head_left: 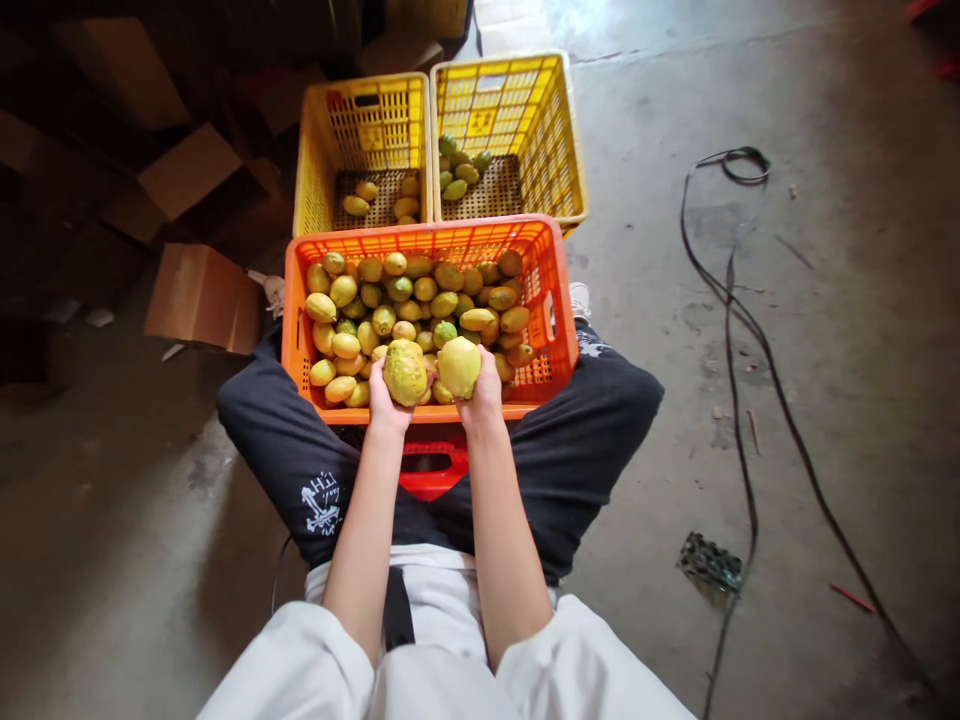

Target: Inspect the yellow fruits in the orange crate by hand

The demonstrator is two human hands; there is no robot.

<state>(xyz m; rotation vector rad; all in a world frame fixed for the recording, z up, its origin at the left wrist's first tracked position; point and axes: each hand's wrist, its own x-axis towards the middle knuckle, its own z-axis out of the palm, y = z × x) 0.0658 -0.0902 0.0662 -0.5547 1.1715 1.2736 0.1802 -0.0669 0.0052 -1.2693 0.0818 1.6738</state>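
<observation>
Over the near side of an orange plastic crate [562, 290], my left hand [386, 405] is wrapped round a bumpy yellow-green fruit [405, 372], which looks like a small papaya. Close beside it, my right hand [485, 390] holds a smoother, pale yellow fruit [459, 367]. Both are raised above many similar fruits [382, 320] in the crate, yellow to green and mostly oval. My fingers are partly hidden behind the two held fruits.
Two yellow crates stand beyond the orange one: the left crate [315, 160] and the right crate [574, 150] each have a few fruits at the bottom. Cardboard boxes [202, 295] lie at the left. A black cable [731, 300] runs across the concrete floor at the right.
</observation>
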